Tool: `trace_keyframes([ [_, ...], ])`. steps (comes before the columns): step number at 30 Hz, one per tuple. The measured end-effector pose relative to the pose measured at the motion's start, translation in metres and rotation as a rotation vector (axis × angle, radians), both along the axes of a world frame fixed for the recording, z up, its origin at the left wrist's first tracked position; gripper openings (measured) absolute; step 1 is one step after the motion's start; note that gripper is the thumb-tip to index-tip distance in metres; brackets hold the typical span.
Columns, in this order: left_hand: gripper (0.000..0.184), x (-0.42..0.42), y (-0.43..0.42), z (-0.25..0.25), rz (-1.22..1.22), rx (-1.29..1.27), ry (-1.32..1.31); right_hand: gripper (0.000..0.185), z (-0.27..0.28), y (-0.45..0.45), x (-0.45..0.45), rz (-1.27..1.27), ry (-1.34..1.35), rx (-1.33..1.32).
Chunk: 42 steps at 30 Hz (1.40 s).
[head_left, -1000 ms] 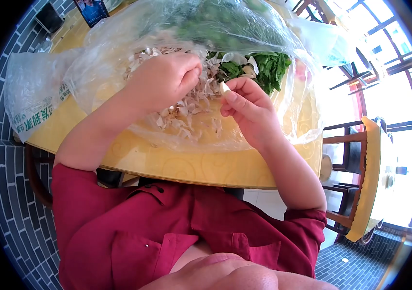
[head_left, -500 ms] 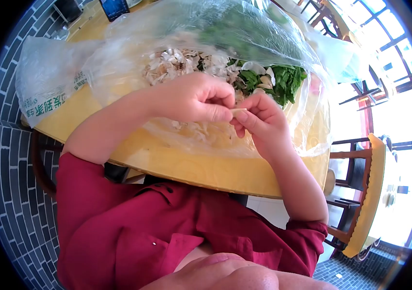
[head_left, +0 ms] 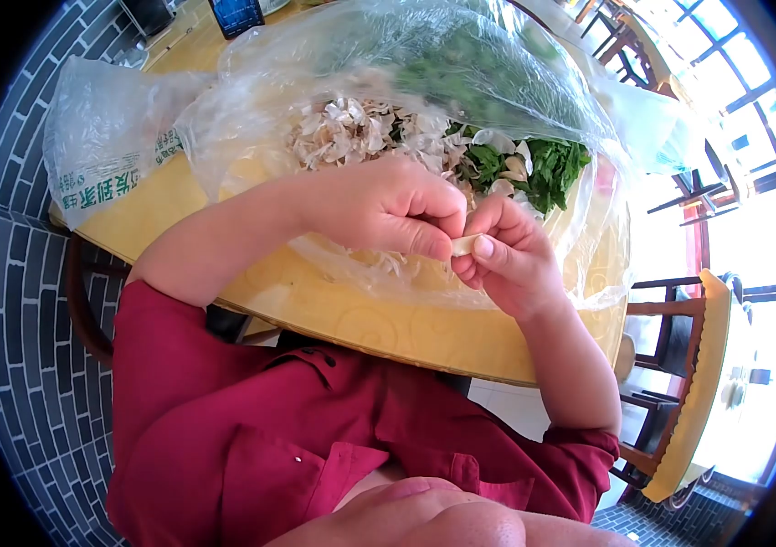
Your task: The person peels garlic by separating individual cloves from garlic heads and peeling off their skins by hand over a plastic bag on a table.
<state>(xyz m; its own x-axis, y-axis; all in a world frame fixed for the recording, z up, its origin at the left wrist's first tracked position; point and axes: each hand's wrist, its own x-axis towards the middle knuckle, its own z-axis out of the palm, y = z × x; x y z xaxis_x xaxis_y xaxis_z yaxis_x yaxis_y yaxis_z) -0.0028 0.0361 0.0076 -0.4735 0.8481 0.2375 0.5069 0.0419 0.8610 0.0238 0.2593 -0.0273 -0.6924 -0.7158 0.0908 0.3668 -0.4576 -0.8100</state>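
Observation:
A pale garlic clove (head_left: 463, 245) sits between the fingertips of my two hands, above the near part of the table. My left hand (head_left: 392, 208) pinches its left end with thumb and bent fingers. From the other side, the thumb and fingers of my right hand (head_left: 517, 255) close on it, the two hands almost touching. Behind them a heap of papery garlic skins (head_left: 351, 132) lies on clear plastic. To its right are dark green leaves (head_left: 556, 169), with a few pale cloves (head_left: 517, 168) among them.
A big clear plastic bag (head_left: 424, 59) covers more greens at the back. Another bag with green print (head_left: 101, 155) hangs over the left edge of the yellow table (head_left: 379, 337). A phone (head_left: 236, 15) stands at the far left. Chairs (head_left: 666, 319) are at the right.
Both hands and the clove appear slightly lower and further right in view. The whole scene has shifted a little the same way. The clove stays between the fingers.

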Motion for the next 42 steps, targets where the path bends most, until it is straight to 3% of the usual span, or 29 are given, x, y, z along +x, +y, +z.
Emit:
trace_keyframes([
  [3,0.032,0.002,0.0,0.001,0.015,-0.013,-0.011,0.01,-0.003,0.001,-0.002,0.031,-0.004,-0.025],
  [6,0.026,0.002,0.002,-0.001,0.104,0.025,-0.099,0.007,-0.004,-0.001,-0.002,-0.108,-0.006,-0.007],
  [9,0.014,0.001,0.004,-0.001,0.278,-0.048,-0.383,0.007,-0.002,-0.01,0.001,-0.427,0.141,0.105],
  [12,0.01,0.0,0.005,-0.004,0.307,0.038,-0.431,0.01,-0.005,-0.008,0.0,-0.534,0.38,0.307],
  [16,0.009,-0.002,0.002,-0.004,0.314,-0.008,-0.406,0.011,-0.006,-0.009,0.003,-0.659,0.558,0.521],
  [19,0.01,-0.004,0.001,-0.005,0.369,-0.07,-0.394,0.011,-0.005,-0.012,0.001,-0.76,0.866,0.599],
  [25,0.008,-0.002,0.004,-0.003,0.452,-0.058,-0.33,0.012,-0.005,-0.012,0.0,-0.798,0.936,0.606],
  [28,0.007,-0.001,0.005,-0.004,0.457,-0.043,-0.296,0.013,-0.007,-0.013,0.002,-0.751,0.764,0.546],
  [34,0.009,0.002,0.008,-0.004,0.537,0.142,-0.432,0.009,0.0,-0.008,-0.004,-0.519,0.136,0.239],
  [37,0.01,-0.003,0.006,-0.013,0.521,0.105,-0.335,0.011,0.0,-0.004,-0.008,-0.454,-0.022,0.115],
  [40,0.009,-0.004,0.002,-0.003,0.531,-0.249,0.023,0.011,0.002,-0.001,-0.01,-0.42,-0.101,0.05],
  [42,0.013,0.0,0.005,0.005,0.586,-0.272,-0.043,0.01,0.005,0.0,-0.01,-0.412,-0.143,0.036],
])
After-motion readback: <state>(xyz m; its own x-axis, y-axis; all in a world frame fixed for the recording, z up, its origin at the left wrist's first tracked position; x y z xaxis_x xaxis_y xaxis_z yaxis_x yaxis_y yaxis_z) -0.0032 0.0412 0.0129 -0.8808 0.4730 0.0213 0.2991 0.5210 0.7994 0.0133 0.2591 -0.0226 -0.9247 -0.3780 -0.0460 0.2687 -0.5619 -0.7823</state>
